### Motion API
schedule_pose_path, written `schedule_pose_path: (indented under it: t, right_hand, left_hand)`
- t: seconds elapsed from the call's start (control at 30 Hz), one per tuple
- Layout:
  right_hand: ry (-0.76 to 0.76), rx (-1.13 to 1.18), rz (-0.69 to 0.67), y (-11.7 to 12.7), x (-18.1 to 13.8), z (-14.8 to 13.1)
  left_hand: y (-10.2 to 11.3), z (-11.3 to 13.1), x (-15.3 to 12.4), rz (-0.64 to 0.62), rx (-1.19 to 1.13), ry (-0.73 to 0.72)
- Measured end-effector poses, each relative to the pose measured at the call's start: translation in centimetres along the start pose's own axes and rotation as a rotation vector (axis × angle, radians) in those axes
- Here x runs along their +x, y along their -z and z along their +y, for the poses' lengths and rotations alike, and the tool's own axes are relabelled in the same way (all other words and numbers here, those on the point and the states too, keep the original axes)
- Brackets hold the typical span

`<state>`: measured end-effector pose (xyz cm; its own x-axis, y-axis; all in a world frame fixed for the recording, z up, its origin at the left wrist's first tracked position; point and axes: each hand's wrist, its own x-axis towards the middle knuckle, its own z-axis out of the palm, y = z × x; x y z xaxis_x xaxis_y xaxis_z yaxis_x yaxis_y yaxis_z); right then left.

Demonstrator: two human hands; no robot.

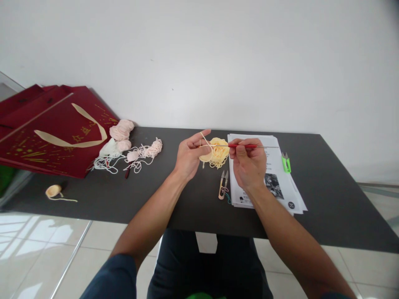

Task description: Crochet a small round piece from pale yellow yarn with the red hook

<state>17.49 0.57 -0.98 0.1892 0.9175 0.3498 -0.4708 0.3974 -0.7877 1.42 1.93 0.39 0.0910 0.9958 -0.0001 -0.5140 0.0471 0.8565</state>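
In my right hand [248, 162] is a crochet hook with a red grip [251, 145], its metal shaft pointing left toward my other hand. My left hand [190, 154] pinches a small pale yellow crochet piece [205, 158] between thumb and fingers, and a strand of yarn runs up over its raised index finger. The hook's tip meets the yarn at the piece; the exact stitch is too small to make out. Just behind, a loose ball of yellow yarn [220, 152] rests on the dark table [193, 207].
Cream thread snips [222, 185] lie between my forearms. Printed sheets [246, 195] sit under my right hand, with green snips [286, 162] at their right edge. Pink yarn [121, 129] and dark red paper bags [59, 133] stand left, near a small yellow crocheted cup [53, 190].
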Motion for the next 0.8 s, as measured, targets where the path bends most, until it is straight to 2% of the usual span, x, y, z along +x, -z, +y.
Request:
schedule_pose_path:
  t: [0.17, 0.33, 0.67, 0.8]
  right_hand:
    - [0.043, -0.056, -0.022, 0.07, -0.4, -0.09]
    - [0.015, -0.111, -0.026, 0.12, -0.53, -0.16]
    - [-0.049, -0.039, -0.032, -0.08, -0.42, -0.58]
    - [-0.05, -0.066, -0.041, -0.04, -0.34, -0.67]
  left_hand:
    - [0.28, 0.17, 0.03, -0.02, 0.029, -0.019]
    - [0.38, 0.32, 0.05, -0.038, 0.04, -0.006]
    - [0.52, 0.67, -0.06, -0.053, 0.146, -0.061]
    - [0.59, 0.75, 0.0, -0.076, 0.118, -0.024]
